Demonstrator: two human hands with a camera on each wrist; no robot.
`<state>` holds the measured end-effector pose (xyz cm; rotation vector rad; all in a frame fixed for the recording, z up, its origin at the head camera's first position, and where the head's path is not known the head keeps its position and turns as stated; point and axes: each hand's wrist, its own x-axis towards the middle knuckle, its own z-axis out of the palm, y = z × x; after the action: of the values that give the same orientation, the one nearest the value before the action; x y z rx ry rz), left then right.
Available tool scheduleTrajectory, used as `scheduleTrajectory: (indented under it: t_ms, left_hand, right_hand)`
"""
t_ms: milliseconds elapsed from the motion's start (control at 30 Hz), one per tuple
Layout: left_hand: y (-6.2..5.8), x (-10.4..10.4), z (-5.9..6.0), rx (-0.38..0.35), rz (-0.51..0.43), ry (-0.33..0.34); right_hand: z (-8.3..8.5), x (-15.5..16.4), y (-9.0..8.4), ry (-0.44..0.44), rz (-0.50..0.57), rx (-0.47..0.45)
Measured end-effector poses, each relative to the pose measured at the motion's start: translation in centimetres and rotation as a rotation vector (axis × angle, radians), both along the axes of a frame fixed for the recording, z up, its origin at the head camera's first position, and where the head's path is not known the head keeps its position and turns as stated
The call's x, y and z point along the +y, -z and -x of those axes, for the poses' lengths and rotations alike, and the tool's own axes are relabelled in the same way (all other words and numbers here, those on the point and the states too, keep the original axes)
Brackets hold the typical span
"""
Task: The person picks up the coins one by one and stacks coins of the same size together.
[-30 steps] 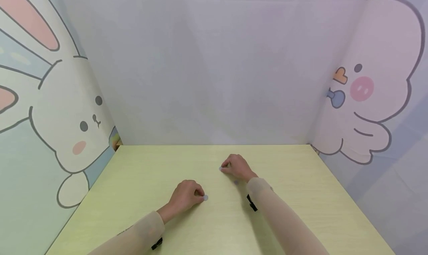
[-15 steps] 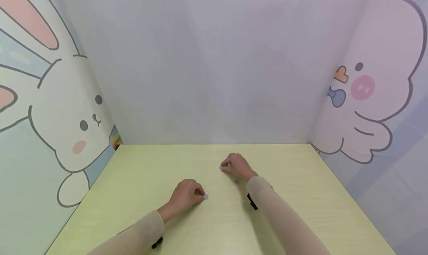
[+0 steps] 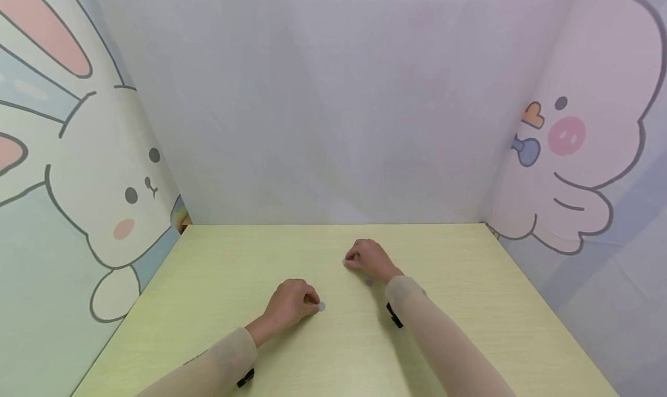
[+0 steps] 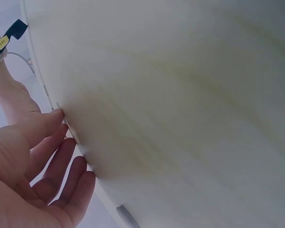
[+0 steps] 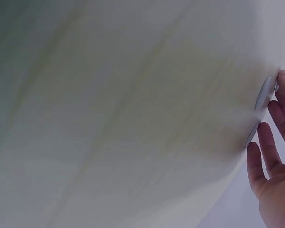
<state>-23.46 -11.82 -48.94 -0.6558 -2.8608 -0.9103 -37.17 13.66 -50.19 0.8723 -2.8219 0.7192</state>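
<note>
My left hand (image 3: 289, 304) is low over the table, left of the middle. Its thumb and forefinger pinch the edge of a small round grey disc (image 3: 321, 307), coin-like, which shows just past the fingertips. Farther off and to the right, my right hand (image 3: 370, 259) pinches a second pale disc (image 3: 345, 262) between thumb and forefinger, close to the tabletop. A third disc (image 3: 369, 282) lies on the table beneath the right wrist. In the right wrist view, a grey disc (image 5: 262, 92) lies flat near the thumb, and another disc (image 5: 251, 133) is beside the fingertips.
A pale yellow wood-grain table (image 3: 234, 252) spreads under both hands. A plain whitish cloth (image 3: 333, 107) stands behind its far edge. Printed cartoon cloths, a rabbit (image 3: 104, 183) on the left and a chick (image 3: 589, 125) on the right, flank the table.
</note>
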Motion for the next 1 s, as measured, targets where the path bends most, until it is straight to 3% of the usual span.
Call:
scheduleTrajectory:
  t_ms: [400, 1000]
  left_hand:
    - [-0.2, 0.1, 0.0, -0.011, -0.005, -0.008]
    - [0.3, 0.0, 0.3, 0.002, 0.008, -0.01]
  right_hand:
    - [-0.7, 0.2, -0.2, 0.005, -0.007, -0.009]
    - [-4.3, 0.6, -2.0, -0.073, 0.081, -0.007]
